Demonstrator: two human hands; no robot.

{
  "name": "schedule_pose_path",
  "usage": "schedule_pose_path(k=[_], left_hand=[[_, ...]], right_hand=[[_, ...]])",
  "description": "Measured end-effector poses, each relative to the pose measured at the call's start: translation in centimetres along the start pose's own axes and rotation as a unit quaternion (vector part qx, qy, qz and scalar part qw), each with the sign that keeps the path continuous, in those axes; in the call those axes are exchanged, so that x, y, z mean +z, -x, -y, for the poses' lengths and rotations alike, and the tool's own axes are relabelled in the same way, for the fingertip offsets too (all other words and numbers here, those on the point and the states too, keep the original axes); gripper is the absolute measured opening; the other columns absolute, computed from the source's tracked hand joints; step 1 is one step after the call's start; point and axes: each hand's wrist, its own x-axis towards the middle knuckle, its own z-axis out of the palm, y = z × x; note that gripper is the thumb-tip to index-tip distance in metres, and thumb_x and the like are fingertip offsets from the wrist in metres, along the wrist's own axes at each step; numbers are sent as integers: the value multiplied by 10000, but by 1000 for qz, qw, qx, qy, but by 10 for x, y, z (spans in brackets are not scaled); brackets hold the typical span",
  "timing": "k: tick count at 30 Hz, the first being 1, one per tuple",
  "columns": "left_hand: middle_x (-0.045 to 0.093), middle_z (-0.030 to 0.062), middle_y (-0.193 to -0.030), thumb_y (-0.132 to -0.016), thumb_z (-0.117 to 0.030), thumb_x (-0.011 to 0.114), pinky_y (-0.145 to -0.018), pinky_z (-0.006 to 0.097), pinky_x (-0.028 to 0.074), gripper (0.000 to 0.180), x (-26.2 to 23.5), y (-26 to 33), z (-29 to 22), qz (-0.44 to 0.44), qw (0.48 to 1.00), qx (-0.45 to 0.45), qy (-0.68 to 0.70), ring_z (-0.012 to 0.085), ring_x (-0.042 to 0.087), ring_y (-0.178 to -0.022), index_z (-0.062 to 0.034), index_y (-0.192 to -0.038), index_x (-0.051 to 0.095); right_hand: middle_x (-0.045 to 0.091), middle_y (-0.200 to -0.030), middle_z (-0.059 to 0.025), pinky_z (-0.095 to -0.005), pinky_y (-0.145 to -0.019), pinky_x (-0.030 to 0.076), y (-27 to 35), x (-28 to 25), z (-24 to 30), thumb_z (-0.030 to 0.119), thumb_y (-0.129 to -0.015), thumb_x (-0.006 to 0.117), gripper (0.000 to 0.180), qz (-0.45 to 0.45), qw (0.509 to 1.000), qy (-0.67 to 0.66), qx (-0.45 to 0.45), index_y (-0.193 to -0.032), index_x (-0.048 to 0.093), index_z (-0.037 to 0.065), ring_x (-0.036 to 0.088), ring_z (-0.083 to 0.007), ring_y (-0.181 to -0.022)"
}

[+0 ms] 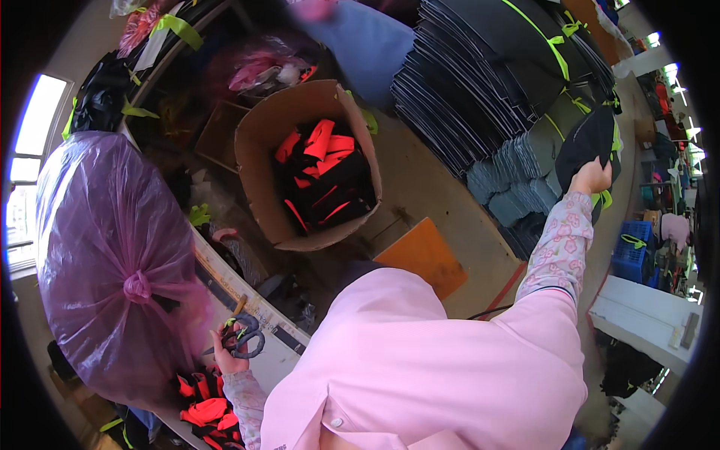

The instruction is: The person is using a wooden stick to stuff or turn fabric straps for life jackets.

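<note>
Left fingers [222,354] grip scissors [257,346] beside a purple bag [97,232], right fingers [598,174] a black piece [585,146] near stacked panels [465,82], carton [259,161] between.

Right arm [561,244] extends forward-right, right hand [592,178] curled in a grip; left hand [231,361] sits low beside torso [420,367], partly closed.

Scissors [241,334] near bag [112,247] left, carton [257,169] centre, stacked sheets [465,90] right

Wears a pink top [450,367] with pale round button [337,422]. Includes pale, pink-flowered oversleeves [556,244], dark-edged at right upper end. Leaves both hands [592,178] bare.
</note>
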Motion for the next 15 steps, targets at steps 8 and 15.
schedule_pose_path(k=[8,15], left_hand=[[654,109,-926,-898,-395,503,-725,359,536,342,10,-23,3,-35,998,-45,-37,221,631,-827,-78,-965,613],[656,109,-905,-891,-398,516,-692,360,541,339,10,-12,8,-76,996,-32,-29,218,632,-797,-76,-946,611]], right_hand=[[589,-1079,-251,-345,-892,434,34,-37,-78,67,-791,500,340,25,972,167,164,-1089,569,-81,583,-341,-997],[597,-1059,-251,-370,-862,450,3,-5,-73,109,-783,494,329,-39,960,131,243,-1035,590,-80,589,-363,-970]])
